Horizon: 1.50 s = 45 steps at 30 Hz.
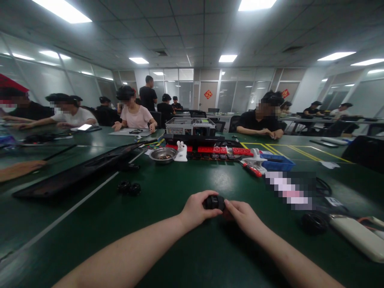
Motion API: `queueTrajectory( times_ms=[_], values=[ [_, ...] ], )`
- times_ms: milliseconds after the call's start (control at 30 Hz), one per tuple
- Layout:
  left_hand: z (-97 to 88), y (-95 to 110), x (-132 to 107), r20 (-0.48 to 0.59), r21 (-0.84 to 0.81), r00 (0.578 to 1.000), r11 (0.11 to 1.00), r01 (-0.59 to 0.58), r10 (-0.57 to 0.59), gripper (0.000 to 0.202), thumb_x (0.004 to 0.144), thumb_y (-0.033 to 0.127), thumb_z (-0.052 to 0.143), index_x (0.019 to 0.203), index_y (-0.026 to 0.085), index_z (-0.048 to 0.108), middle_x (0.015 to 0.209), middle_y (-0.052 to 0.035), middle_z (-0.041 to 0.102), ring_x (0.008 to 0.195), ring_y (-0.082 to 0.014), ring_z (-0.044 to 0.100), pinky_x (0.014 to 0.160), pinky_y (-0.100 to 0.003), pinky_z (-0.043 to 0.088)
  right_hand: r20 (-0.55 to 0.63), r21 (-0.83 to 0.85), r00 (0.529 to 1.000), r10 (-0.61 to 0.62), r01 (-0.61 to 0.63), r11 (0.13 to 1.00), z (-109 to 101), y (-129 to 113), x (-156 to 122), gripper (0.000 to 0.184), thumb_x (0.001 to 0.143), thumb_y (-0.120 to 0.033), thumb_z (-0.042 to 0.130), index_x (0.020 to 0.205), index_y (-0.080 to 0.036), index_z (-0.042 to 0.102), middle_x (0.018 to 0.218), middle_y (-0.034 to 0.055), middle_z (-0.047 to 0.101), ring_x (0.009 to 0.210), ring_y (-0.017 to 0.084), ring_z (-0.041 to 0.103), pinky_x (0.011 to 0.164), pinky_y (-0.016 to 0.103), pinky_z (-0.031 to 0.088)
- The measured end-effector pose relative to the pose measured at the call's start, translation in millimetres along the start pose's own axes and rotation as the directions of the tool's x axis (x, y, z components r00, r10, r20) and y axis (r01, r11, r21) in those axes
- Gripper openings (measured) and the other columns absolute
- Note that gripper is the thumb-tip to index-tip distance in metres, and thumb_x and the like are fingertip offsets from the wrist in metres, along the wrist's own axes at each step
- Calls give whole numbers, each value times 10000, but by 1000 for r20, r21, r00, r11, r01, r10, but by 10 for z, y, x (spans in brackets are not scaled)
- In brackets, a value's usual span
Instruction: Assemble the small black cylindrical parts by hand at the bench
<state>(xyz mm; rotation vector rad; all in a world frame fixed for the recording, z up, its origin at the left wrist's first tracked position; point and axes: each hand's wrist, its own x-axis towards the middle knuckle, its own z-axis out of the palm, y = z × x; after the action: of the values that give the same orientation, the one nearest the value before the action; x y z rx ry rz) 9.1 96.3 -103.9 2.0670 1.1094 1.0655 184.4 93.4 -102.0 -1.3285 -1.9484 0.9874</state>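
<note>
Above the green table, between my two hands, is a black ribbed cylindrical part (pixel 215 202) that looks like a small camera lens. My left hand (pixel 196 208) wraps thumb and fingers around its left side. At its right end, my right hand (pixel 241 216) pinches it with thumb and fingertips, the other fingers partly hidden underneath. Left of my hands, a pair of black round ribbed pieces (pixel 129 187) lies on the table. Another black ring-shaped piece (pixel 315 222) lies to the right of my right hand.
Ahead stand a metal bowl (pixel 163 155) of small parts, a white holder (pixel 181 152), a blue tray (pixel 277 163), red-handled pliers (pixel 252 170) and an opened metal case (pixel 190 126). A long black panel (pixel 81 172) lies left, a pale power bank (pixel 358 238) right. Co-workers sit opposite.
</note>
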Motion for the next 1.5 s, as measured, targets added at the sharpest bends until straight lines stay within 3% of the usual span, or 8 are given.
queueTrajectory(
  times_ms=[267,500,633,733,967,1200,1367,1500],
  values=[
    [146,-174,68,161,-523,951,794,310,-266,464,666,451,518,977,107,497,888,-89,572,668,-159,574,570,-302,476,22,-33,977,-210,211,977,-49,-32,-8,366,737,-288,492,1090,-193,501,976,48,588,863,183,538,761,297,411],
    [46,-48,17,62,-57,996,996,64,-60,411,616,381,598,980,196,546,912,-32,595,827,-170,544,740,-288,422,-1,47,995,-103,103,994,-56,-2,17,392,761,-430,413,989,-138,541,770,48,596,657,148,540,593,258,429],
    [17,19,-24,130,105,987,988,-112,98,487,598,382,613,1048,228,511,974,-16,589,866,-160,535,783,-267,397,1,161,999,44,-43,986,-34,28,50,534,771,-544,265,566,-124,524,472,13,488,445,106,460,447,226,371],
    [25,34,-38,154,123,978,979,-162,142,483,607,374,608,1057,235,502,998,-13,583,892,-156,530,802,-262,388,36,178,994,103,-108,978,-13,29,54,496,722,-577,341,548,-137,488,438,-8,467,405,93,440,411,214,349],
    [27,-23,-10,105,56,994,998,-24,17,600,599,425,603,1137,222,431,1024,-39,562,920,-179,516,811,-301,389,41,199,999,26,-33,979,-27,42,63,358,702,-479,456,713,-128,524,548,2,535,490,106,506,491,231,409],
    [124,-132,49,158,-311,967,919,242,-201,412,714,446,465,964,123,513,847,-59,591,695,-145,563,604,-257,449,-126,-57,970,-207,201,978,10,-26,-13,336,611,-281,609,908,-177,490,859,42,543,734,153,525,662,288,441],
    [71,-39,32,65,-87,990,988,128,-123,328,666,367,547,930,172,547,845,-29,586,766,-153,537,690,-267,427,-135,1,974,-181,183,983,13,17,0,419,677,-359,545,1032,-182,409,912,53,519,787,158,515,716,304,428],
    [25,8,14,12,18,999,999,36,-36,348,645,325,572,967,200,529,905,-26,571,828,-163,519,735,-276,410,-70,89,996,-51,57,994,-18,80,61,389,798,-470,287,768,-156,513,648,21,527,607,130,495,586,264,412]
  ],
)
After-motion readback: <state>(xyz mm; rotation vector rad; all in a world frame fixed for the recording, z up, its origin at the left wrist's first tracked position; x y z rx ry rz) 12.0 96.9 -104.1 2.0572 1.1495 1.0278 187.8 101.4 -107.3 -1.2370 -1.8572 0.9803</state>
